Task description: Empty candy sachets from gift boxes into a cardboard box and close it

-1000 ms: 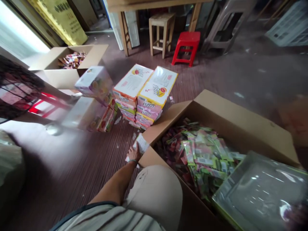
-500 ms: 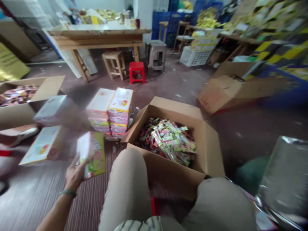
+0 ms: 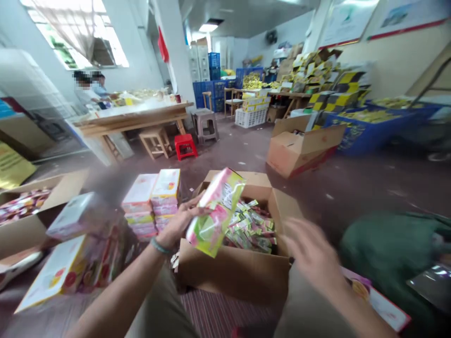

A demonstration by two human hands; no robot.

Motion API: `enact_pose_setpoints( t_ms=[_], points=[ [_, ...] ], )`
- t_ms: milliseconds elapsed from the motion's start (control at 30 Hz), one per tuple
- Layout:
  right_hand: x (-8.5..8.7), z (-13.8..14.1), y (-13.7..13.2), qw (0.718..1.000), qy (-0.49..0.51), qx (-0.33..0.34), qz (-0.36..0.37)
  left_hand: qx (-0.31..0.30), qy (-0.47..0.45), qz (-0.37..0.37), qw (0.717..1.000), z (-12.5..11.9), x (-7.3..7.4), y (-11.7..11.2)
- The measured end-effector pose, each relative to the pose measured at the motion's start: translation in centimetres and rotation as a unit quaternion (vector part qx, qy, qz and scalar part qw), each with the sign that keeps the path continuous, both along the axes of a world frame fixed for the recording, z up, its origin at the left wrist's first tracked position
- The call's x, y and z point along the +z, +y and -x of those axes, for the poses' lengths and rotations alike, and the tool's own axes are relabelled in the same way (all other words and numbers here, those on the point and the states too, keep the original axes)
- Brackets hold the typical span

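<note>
My left hand (image 3: 179, 223) is closed on a pink and green printed box (image 3: 218, 211), which it holds tilted above the near left side of an open cardboard carton (image 3: 236, 272). Inside the carton lies a heap of small green and pink packets (image 3: 252, 225). At the carton's right flap is my right hand (image 3: 306, 249), blurred by motion, its fingers stretched out and nothing visible in them. The carton stands on the floor in front of my knees.
Stacked white-topped boxes (image 3: 138, 190) stand left of the carton, with more wrapped boxes (image 3: 52, 272) nearer me. Another packet-filled carton (image 3: 21, 230) is at far left. A red stool (image 3: 185, 145) and wooden table (image 3: 141, 117) stand beyond; two people are behind the table.
My left hand has carried the printed box from the left floor area rightward to above the carton. My right hand has come into view. The camera has tilted up.
</note>
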State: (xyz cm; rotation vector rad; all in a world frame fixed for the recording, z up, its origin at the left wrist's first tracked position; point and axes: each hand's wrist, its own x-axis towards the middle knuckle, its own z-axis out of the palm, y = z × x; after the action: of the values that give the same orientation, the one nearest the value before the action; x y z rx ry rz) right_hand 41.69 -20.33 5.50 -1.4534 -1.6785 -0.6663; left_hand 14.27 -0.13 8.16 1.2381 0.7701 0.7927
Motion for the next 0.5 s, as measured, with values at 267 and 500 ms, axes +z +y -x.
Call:
enact_pose_setpoints(
  t_ms=[267, 500],
  points=[
    [0.5, 6.9, 11.9, 0.942, -0.216, 0.116, 0.232, -0.153, 0.061, -0.019, 0.986, -2.1, -4.7, 3.3],
    [-1.7, 5.6, 13.9, 0.91, -0.183, 0.212, 0.307, -0.087, -0.031, 0.166, 0.982, -1.3, -9.9, 7.0]
  ],
)
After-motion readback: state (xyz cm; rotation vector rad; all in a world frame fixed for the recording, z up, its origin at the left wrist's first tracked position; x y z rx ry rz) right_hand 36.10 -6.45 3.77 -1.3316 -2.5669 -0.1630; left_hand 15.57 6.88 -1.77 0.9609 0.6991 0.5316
